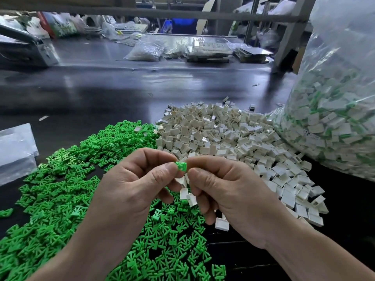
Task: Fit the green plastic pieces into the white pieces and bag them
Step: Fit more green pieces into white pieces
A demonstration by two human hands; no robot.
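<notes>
A: How much of the green piece (181, 166) shows?
B: Only its top. Fingertips of the left hand (129, 185) and right hand (229, 195) cover the rest, and the white piece (183, 180) below it sits mostly behind the thumbs.
A: Is it seated?
B: Cannot tell, as the joint is hidden.
A: And the clear bag (334, 98)?
B: It runs off the top and right edges, its contents hazy through the plastic. The green pile (60, 199) is cut by the left and bottom edges.
A: The far packets (146, 50)?
B: Blurred — contents unreadable.
</notes>
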